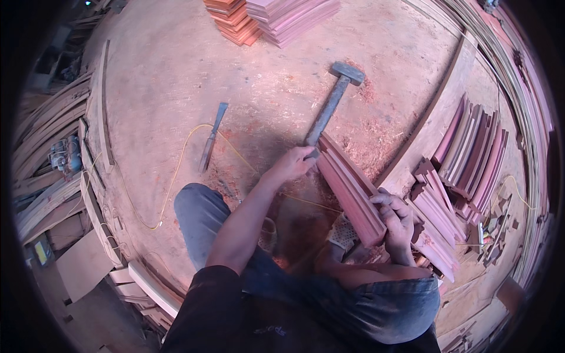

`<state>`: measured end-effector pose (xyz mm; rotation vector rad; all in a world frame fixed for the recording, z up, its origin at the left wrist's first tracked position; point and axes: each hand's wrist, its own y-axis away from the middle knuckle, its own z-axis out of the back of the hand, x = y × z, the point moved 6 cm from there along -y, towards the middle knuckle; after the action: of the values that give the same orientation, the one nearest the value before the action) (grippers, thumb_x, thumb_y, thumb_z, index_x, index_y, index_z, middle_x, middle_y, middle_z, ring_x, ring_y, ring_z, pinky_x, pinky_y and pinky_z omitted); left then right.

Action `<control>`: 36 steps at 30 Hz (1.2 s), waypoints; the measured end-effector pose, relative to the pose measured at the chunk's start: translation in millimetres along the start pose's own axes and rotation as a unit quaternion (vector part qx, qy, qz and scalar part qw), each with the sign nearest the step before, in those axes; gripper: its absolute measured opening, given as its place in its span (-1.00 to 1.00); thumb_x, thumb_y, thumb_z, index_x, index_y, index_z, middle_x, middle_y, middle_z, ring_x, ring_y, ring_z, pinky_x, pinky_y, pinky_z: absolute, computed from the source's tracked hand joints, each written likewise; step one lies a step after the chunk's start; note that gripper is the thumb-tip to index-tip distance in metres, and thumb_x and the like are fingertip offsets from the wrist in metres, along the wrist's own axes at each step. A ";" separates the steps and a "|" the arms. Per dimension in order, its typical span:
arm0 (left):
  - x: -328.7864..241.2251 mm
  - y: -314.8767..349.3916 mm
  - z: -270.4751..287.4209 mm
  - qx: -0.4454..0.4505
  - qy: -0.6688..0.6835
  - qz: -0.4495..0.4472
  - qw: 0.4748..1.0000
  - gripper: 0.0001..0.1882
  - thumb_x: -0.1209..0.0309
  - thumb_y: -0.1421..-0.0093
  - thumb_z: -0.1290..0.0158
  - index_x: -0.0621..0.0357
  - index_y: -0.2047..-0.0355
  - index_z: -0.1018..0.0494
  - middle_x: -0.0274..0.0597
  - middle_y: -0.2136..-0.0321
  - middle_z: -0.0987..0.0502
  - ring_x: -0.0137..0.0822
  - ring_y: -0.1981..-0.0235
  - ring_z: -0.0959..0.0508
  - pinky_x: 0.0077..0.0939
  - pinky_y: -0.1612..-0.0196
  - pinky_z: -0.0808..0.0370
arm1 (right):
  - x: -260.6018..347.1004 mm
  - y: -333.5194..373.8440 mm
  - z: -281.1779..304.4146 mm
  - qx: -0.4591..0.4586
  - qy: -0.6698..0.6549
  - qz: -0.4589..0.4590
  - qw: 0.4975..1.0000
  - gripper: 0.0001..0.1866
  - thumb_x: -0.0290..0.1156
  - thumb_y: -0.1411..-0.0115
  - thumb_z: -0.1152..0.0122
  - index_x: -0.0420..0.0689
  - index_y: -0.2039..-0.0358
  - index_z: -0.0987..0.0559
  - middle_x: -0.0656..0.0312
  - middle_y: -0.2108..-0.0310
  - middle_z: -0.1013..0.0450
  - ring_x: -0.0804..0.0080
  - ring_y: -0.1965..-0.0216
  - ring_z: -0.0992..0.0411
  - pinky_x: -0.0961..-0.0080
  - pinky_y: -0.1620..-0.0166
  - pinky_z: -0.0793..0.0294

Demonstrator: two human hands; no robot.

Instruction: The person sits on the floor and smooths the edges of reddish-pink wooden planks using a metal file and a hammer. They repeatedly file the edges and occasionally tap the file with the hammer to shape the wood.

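My left hand [293,163] is closed around the lower end of a sledgehammer's grey handle; the sledgehammer [331,106] has its blocky head pointing away from me. My right hand [397,219] grips a reddish grooved wooden moulding [352,197] near its close end. The moulding slants across my front, its far end beside my left hand. On the floor to the left lies a chisel [213,138] with a flared blade. Part of my right fingers is hidden behind the wood.
Grooved wood pieces [474,156] are stacked at the right, beside a long board [432,112]. A yellow cord [179,170] curves over the floor. Two wood stacks, one orange [234,22] and one pinkish [294,17], stand at the far side. Shavings [368,126] litter the floor.
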<state>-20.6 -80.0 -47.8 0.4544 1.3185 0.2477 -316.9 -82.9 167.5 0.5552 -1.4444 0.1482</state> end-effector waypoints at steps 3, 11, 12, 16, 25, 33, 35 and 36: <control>0.3 2.7 18.6 -0.097 -0.009 0.071 0.993 -0.77 0.50 -0.37 0.00 0.15 0.03 -0.58 -0.23 0.42 -0.60 -0.43 0.38 -0.59 -0.42 0.30 -0.54 | 0.1 -3.5 -0.2 0.008 -0.016 -0.009 1.000 -0.67 -0.56 -0.18 -0.04 -0.23 0.14 -0.73 0.16 0.15 -0.66 0.25 -0.22 -0.43 0.19 -0.45 -0.13; -19.9 4.2 10.7 -0.047 -0.079 -0.032 0.995 -0.81 0.47 -0.37 -0.04 0.20 0.07 -0.58 -0.15 0.46 -0.57 -0.39 0.41 -0.60 -0.35 0.30 -0.54 | 3.7 -0.5 -2.8 0.024 0.002 0.000 1.000 -0.66 -0.58 -0.16 -0.02 -0.25 0.14 -0.71 0.13 0.14 -0.66 0.21 -0.24 -0.42 0.17 -0.44 -0.15; -19.7 6.9 7.5 -0.020 -0.002 -0.018 1.000 -0.80 0.47 -0.37 -0.04 0.21 0.06 -0.57 -0.14 0.45 -0.58 -0.38 0.41 -0.60 -0.34 0.30 -0.54 | 3.1 -0.7 -2.7 0.026 0.001 0.000 1.000 -0.66 -0.59 -0.16 -0.02 -0.25 0.14 -0.71 0.13 0.14 -0.65 0.21 -0.25 -0.42 0.17 -0.44 -0.16; -37.6 12.6 13.8 -0.075 -0.122 0.035 0.989 -0.79 0.46 -0.38 -0.04 0.25 0.04 -0.55 -0.10 0.43 -0.61 -0.39 0.39 -0.61 -0.34 0.29 -0.54 | 3.2 0.1 -0.9 0.012 0.011 0.012 1.000 -0.68 -0.60 -0.17 -0.03 -0.25 0.14 -0.71 0.11 0.12 -0.65 0.20 -0.26 -0.42 0.20 -0.40 -0.21; -57.6 31.2 6.2 -0.027 -0.028 0.045 0.998 -0.78 0.43 -0.38 -0.01 0.22 0.06 -0.56 -0.12 0.46 -0.63 -0.35 0.41 -0.62 -0.29 0.29 -0.53 | 3.0 -1.3 -5.4 0.039 0.014 0.015 0.999 -0.72 -0.61 -0.20 -0.08 -0.25 0.15 -0.70 0.09 0.11 -0.64 0.14 -0.26 -0.42 0.19 -0.36 -0.27; -49.7 32.2 -4.9 -0.059 -0.200 0.009 0.978 -0.82 0.43 -0.39 0.01 0.19 0.15 -0.56 -0.22 0.45 -0.61 -0.39 0.39 -0.66 -0.36 0.31 -0.54 | 5.7 3.1 -13.3 0.064 0.063 0.024 0.996 -0.72 -0.60 -0.20 -0.11 -0.17 0.15 -0.72 0.10 0.09 -0.64 0.10 -0.30 -0.39 0.16 -0.35 -0.30; -41.3 42.0 -6.8 -0.036 -0.093 0.066 0.993 -0.82 0.44 -0.39 0.01 0.19 0.13 -0.56 -0.20 0.43 -0.60 -0.39 0.36 -0.66 -0.37 0.29 -0.53 | 5.0 1.9 -12.9 0.057 0.035 0.006 0.998 -0.72 -0.62 -0.20 -0.08 -0.18 0.17 -0.72 0.07 0.12 -0.64 0.10 -0.31 -0.38 0.15 -0.37 -0.26; -37.0 44.1 -6.7 -0.020 -0.024 0.093 0.995 -0.82 0.45 -0.39 0.02 0.19 0.12 -0.56 -0.18 0.42 -0.59 -0.39 0.34 -0.66 -0.36 0.26 -0.54 | 6.3 2.2 -12.2 0.058 0.034 0.010 0.998 -0.71 -0.62 -0.20 -0.07 -0.18 0.17 -0.72 0.06 0.12 -0.64 0.09 -0.31 -0.38 0.16 -0.38 -0.26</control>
<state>-32.5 -55.4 3.2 0.5464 1.2231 0.4142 -306.0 -77.0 173.8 0.6261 -1.3811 0.2656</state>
